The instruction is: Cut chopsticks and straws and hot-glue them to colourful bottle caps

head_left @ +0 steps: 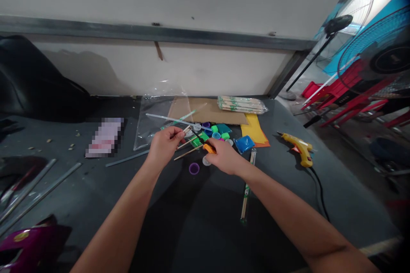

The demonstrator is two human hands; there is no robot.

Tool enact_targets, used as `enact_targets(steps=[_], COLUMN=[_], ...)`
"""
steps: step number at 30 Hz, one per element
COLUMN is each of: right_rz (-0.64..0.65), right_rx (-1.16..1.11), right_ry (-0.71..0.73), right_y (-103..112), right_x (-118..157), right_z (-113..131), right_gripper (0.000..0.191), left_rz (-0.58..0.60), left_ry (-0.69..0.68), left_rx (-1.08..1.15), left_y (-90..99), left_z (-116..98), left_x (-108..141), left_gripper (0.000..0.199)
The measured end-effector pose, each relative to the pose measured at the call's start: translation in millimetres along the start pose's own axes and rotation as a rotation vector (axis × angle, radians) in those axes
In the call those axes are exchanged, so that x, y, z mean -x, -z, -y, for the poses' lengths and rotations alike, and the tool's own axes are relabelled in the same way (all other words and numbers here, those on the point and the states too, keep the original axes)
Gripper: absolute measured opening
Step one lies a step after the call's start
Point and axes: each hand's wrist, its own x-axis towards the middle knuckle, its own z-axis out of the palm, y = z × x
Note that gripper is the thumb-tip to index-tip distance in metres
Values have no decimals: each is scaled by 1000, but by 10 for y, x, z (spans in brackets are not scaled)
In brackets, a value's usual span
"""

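A thin wooden stick (186, 129) sits pinched in the left hand's (165, 146) fingers; the right hand (225, 156), palm-down mid-frame, curls its fingers on an orange object (209, 148) above the worktop (282, 196).

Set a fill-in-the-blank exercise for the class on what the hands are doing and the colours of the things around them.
1. The left hand pinches thin wooden ____.
2. The right hand touches a small ____ piece.
3. The glue gun on the right of the table is ____.
4. The cap lying just below the hands is ____.

Answers: sticks; orange; yellow; purple.
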Motion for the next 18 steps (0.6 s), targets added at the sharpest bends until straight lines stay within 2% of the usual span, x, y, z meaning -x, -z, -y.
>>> enact_targets(steps=[3, 7, 10, 14, 18], right_rz=[88, 230, 290, 268, 164], right_rx=[-210, -625, -798, -766, -510], right_ry=[-55, -233, -287, -253, -99], right_y=[33, 51, 59, 46, 20], right_x=[2, 20, 24, 5, -20], right_z=[23, 88, 127, 97, 20], right_gripper=[14, 22, 25, 26, 23], left_rz=[-11, -8, -12, -10, -4], left_ry=[-29, -72, -96, -84, -50], left_rx=[5, 71, 113, 115, 119], left_y=[1, 0, -4, 6, 6], left_z=[-15, -18, 3, 19, 10], left_x=[11, 17, 11, -1, -6], left_gripper=[18, 17, 17, 17, 19])
